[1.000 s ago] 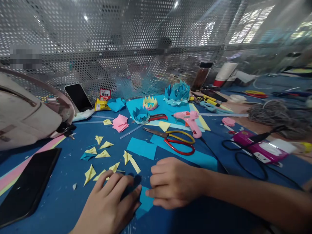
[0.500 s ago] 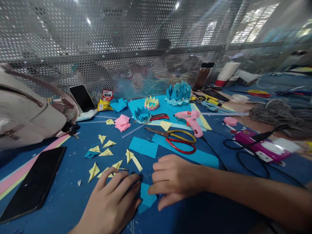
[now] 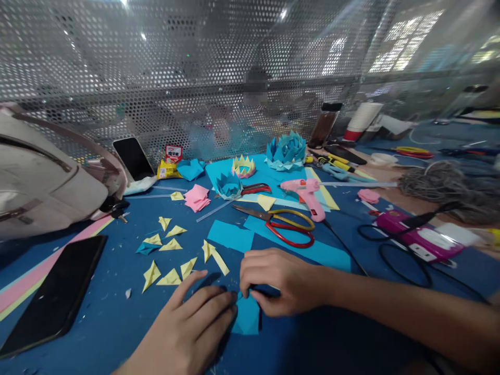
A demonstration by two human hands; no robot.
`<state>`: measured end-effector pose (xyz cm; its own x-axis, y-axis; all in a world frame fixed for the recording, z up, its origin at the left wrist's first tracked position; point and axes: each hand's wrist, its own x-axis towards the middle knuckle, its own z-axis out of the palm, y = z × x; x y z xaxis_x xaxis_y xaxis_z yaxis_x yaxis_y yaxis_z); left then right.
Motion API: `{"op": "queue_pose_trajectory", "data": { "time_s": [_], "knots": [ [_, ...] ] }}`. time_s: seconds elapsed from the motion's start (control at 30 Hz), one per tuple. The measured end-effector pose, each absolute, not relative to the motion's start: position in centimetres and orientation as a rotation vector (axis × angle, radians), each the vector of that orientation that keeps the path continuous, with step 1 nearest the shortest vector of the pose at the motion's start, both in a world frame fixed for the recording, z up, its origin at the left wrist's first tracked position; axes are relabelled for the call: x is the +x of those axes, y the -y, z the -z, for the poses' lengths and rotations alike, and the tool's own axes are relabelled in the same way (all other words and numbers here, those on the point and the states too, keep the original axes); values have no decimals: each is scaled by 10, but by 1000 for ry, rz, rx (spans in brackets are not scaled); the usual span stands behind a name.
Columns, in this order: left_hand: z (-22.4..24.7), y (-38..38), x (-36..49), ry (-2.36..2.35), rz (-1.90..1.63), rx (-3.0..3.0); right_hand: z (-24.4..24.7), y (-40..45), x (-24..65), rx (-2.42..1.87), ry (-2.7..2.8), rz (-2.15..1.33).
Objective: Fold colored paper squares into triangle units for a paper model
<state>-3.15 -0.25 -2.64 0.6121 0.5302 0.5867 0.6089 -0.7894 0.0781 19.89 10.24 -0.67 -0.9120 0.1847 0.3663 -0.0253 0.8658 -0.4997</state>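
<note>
A small piece of blue paper (image 3: 247, 315) lies on the table before me. My right hand (image 3: 283, 281) has curled fingers, with thumb and fingertips closed at the paper's top edge. Flat beside it, my left hand (image 3: 191, 325) rests with fingers stretched out, the fingertips touching the paper's left side and the index finger lifted apart. What lies under the left palm is hidden. Folded yellow paper pieces (image 3: 170, 277) are scattered beyond the left hand. Scissors (image 3: 291, 227) with one yellow and one red handle lie beyond my right hand, on blue paper strips (image 3: 316, 250).
A pink glue gun (image 3: 308, 195) with a cord lies at centre right. Behind stand a blue paper flower (image 3: 287, 150) and a yellow-pink paper ring (image 3: 243, 166). A black phone (image 3: 58, 291) and pale bag (image 3: 47, 182) are left; a magenta power strip (image 3: 420, 237) is right.
The blue paper has shifted slightly right and turned. My right hand's fingers have curled in onto its top edge. My left hand has slid a little right, uncovering more yellow pieces.
</note>
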Motion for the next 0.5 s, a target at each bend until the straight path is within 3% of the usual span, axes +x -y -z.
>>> {"op": "queue_pose_trajectory", "data": {
  "time_s": [0.5],
  "knots": [
    [27,3,-27,933,873,-2669,7,-92,197,-638,2528,-907]
  ]
}}
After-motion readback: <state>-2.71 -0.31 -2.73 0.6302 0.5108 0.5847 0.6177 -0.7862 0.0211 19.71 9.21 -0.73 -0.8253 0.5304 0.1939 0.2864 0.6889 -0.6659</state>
